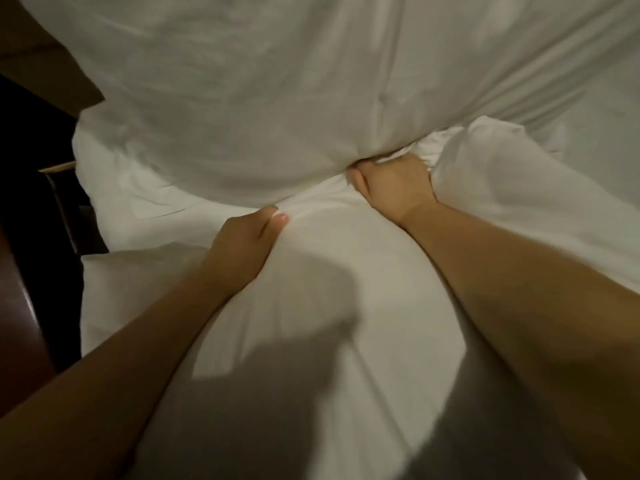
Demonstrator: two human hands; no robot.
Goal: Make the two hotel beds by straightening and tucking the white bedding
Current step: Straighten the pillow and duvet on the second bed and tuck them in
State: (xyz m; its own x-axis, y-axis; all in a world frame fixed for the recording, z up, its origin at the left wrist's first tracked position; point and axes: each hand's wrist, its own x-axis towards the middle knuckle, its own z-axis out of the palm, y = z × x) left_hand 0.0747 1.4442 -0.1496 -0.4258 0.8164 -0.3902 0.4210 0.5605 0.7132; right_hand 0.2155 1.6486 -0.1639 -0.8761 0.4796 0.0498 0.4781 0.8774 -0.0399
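White bedding fills almost the whole view. A thick white duvet (pixel 263 98) lies across the upper half, its near edge bulging over a white sheet (pixel 329 306) that runs down toward me. My left hand (pixel 242 244) pinches a fold of the sheet between thumb and fingers, just below the duvet's edge. My right hand (pixel 394 188) grips a bunch of white fabric where duvet and sheet meet, its fingers curled into the folds and partly hidden. Both forearms reach in from the bottom corners.
A dark wooden piece of furniture (pixel 31 258) stands close along the left side of the bed. A brown surface (pixel 38 53) shows at the upper left. My shadow falls across the sheet at the bottom.
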